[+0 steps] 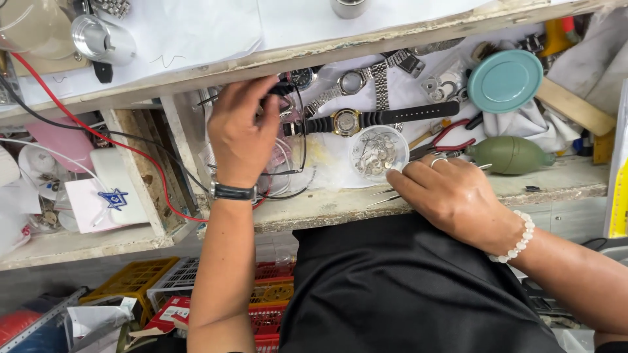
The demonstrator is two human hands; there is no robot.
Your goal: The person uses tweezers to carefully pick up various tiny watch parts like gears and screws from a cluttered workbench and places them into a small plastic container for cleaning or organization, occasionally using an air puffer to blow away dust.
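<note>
Dish [375, 151] of small metal parts at our right hand's [451, 196] 11 o'clock; tweezers [386, 196] pinched, nothing lifted yet. Left hand's [243, 134] grip hidden among watches [347, 122].

Bare bench lay between the left hand [243, 134] and the round parts dish [376, 152]. Farther back, watches [353, 121] crowded the way; rightward, red-handled pliers [451, 138] and a green blower [509, 155] blocked passage.

I sit at my old wooden workbench [327, 209] with chipped paint. Below it, plastic crates [196, 281], yellow, white and red, sit on the floor.
</note>
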